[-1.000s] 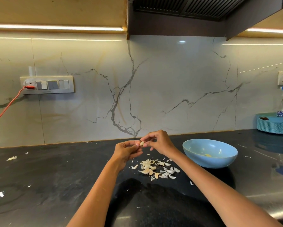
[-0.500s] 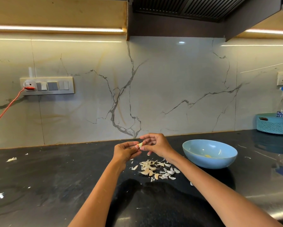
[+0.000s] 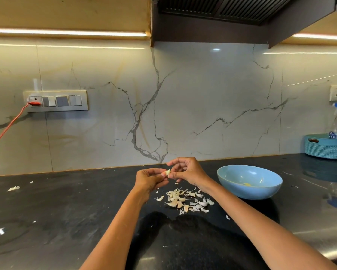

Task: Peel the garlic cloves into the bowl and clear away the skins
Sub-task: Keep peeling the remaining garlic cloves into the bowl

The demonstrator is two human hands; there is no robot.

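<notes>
Head view is showing both hands raised just above the dark counter (image 3: 56, 221), meeting left of the blue bowl (image 3: 249, 182). The left hand (image 3: 148, 180) is curling its fingers and pinching a pale garlic clove (image 3: 167, 172) at its tips, while the right hand (image 3: 187, 170) is pinching at the same clove from the bowl side, thumb and fingers closing on it as if working at the skin. Whether skin is clinging to the clove is too small to tell.

Below the hands, nearer the person than the bowl and just left of it, a pile of cloves and skins (image 3: 183, 200) is lying on the counter. Something small and yellowish is sitting in the bowl's bottom, probably a peeled clove. Stray skin flakes (image 3: 13, 188) are lying far left of the bowl.

Judging from this, peeling is at an early stage. To do this step well, the left hand should be holding the clove steady while the right is catching a loose edge and stripping it lengthwise, letting the skin drop onto the pile and not into the bowl. Papery bits tend to stick to fingers, so checking the clove before carrying it right to the bowl would be helping.
</notes>
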